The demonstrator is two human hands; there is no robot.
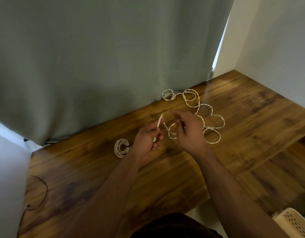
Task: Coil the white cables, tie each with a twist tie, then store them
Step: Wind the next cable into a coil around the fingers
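A long white braided cable (202, 107) lies in loose loops across the wooden table (251, 117), from the curtain's foot toward my hands. My left hand (146, 140) grips one end of it, with the plug tip sticking up past my fingers. My right hand (187, 131) pinches the same cable a little further along, just above the table. A second white cable (121, 148) lies coiled to the left of my left hand, bound with a dark tie.
A grey-green curtain (96, 66) hangs along the table's far edge. A thin dark wire (42, 191) loops at the left edge. A cream perforated basket (292, 222) stands at the bottom right, below the table. White walls close in left and right.
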